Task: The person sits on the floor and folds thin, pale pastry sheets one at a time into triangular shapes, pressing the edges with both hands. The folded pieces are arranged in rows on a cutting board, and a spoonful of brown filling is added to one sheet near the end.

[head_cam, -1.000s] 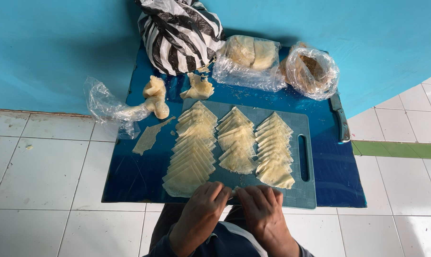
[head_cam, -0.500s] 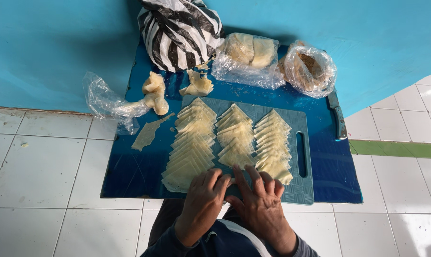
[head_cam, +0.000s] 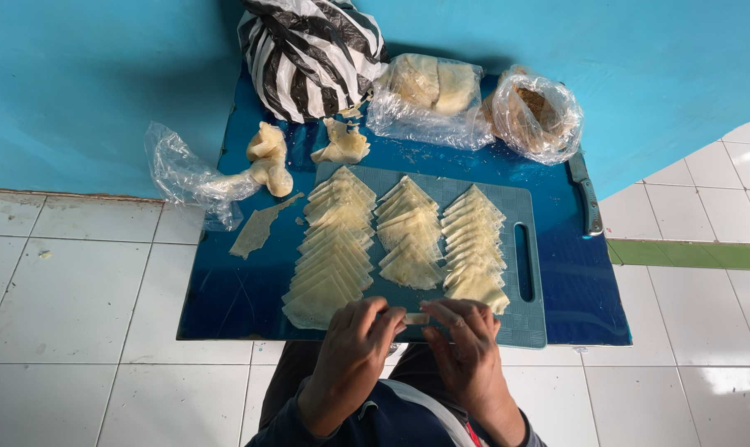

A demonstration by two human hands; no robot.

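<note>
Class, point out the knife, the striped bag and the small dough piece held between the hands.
knife (head_cam: 586, 199), head view, on its dark handle.
striped bag (head_cam: 309, 54), head view, on its front.
dough piece (head_cam: 415, 319), head view, on its middle.

Your left hand (head_cam: 352, 354) and right hand (head_cam: 468, 348) meet at the near edge of the grey-blue plastic cutting board (head_cam: 526, 319), pinching a small pale strip of dough (head_cam: 415, 318) between their fingertips. On the board lie 3 overlapping rows of pale triangular dough sheets (head_cam: 400, 240). The board sits on a glossy dark blue tray (head_cam: 234, 298). At the far side stand a black-and-white striped plastic bag (head_cam: 309, 54) and 2 clear bags, one with pale dough (head_cam: 429, 87), one with brown filling (head_cam: 534, 112). A crumpled clear wrapper (head_cam: 180, 170) lies left.
</note>
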